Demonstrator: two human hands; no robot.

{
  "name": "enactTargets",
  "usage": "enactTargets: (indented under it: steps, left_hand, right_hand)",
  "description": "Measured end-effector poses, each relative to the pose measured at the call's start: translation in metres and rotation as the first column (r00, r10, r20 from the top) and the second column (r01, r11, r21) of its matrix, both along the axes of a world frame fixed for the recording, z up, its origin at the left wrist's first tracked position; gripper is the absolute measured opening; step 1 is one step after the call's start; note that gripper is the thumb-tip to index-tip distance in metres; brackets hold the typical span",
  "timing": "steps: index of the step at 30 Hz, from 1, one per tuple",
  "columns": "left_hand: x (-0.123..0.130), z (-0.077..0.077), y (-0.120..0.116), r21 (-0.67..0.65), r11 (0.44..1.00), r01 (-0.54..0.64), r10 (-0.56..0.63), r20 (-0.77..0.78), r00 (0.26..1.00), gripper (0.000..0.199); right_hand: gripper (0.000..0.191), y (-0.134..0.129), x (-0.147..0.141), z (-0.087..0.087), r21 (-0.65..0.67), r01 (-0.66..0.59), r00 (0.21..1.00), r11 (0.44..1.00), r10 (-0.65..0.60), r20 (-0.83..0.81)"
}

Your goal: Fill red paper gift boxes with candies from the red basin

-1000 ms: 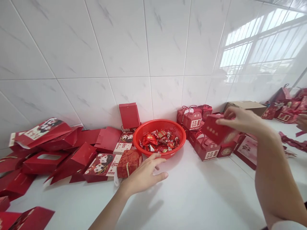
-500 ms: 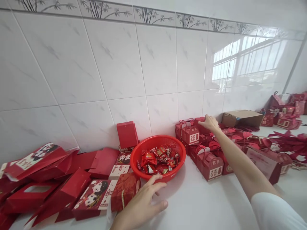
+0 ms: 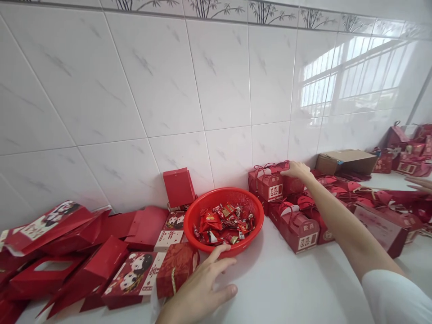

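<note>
My left hand [image 3: 202, 283] hovers over the white counter with fingers spread and nothing in it. It is close to the front rim of a red plastic basket [image 3: 251, 238], which holds wrapped candies [image 3: 229, 220]. Beside my left wrist stands a patterned dark red box [image 3: 177, 267] with a twisted cord. At the back, my right hand [image 3: 297, 171] is closed on the top of a red gift box [image 3: 293, 183]; its fingertips are partly hidden. That box sits next to another handled gift box [image 3: 270, 186] with a white label, near the wall.
Folded red boxes [image 3: 97, 261] are heaped at the left. Finished-looking gift boxes [image 3: 300, 229] stand in rows at the right, with a cardboard box [image 3: 347, 159] behind them. Another person's hand [image 3: 420, 182] shows at the right edge. A tiled wall [image 3: 175, 90] bounds the counter.
My right hand has lowered slightly with the red gift box, which now sits level beside its neighbour. Another person's hand has come into view at right. My left hand has barely moved.
</note>
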State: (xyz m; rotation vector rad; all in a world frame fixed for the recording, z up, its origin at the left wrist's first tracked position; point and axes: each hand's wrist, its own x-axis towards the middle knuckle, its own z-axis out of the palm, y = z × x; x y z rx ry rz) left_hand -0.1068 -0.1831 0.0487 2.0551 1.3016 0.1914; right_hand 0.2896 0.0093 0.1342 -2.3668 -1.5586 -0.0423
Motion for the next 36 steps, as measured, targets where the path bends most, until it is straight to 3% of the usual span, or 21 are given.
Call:
enactTargets:
  steps: [6, 15, 22, 26, 30, 32, 36]
  left_hand:
    - [-0.001, -0.002, 0.0, 0.023, 1.0, -0.001, 0.001, 0.006, 1.0, 0.061]
    - [0.003, 0.004, -0.001, 0.011, 1.0, 0.006, -0.006, -0.032, 0.999, 0.06]
    - [0.002, 0.001, -0.001, 0.007, 1.0, 0.016, -0.015, -0.034, 0.999, 0.06]
    - [0.002, -0.001, 0.0, 0.013, 1.0, 0.026, -0.026, -0.015, 1.0, 0.059]
    - [0.004, 0.001, 0.0, 0.032, 0.999, 0.042, -0.042, 0.004, 0.999, 0.057]
    - [0.006, 0.002, 0.0, 0.025, 0.998, 0.053, -0.052, -0.007, 0.999, 0.057]
    - [0.009, 0.006, -0.003, 0.022, 0.997, 0.076, -0.075, -0.031, 0.997, 0.056]
  right_hand:
    - [0.048, 0.008, 0.003, -0.01, 0.02, -0.029, 0.999, 0.999, 0.029, -0.016]
    - [0.029, 0.019, 0.004, -0.035, 0.078, -0.078, 0.988, 0.994, 0.087, -0.129]
    - [0.034, 0.009, -0.001, -0.027, 0.278, -0.058, 0.968, 0.959, 0.123, -0.219]
    - [0.035, -0.005, -0.023, -0.017, 0.459, -0.067, 0.957, 0.886, 0.187, -0.221]
    - [0.024, -0.025, -0.06, -0.022, 0.557, -0.231, 0.906, 0.798, 0.385, -0.177]
    - [0.015, -0.038, -0.082, -0.031, 0.593, -0.356, 0.817, 0.723, 0.549, -0.178]
    - [0.013, -0.077, -0.124, -0.048, 0.646, -0.524, 0.552, 0.555, 0.799, -0.238]
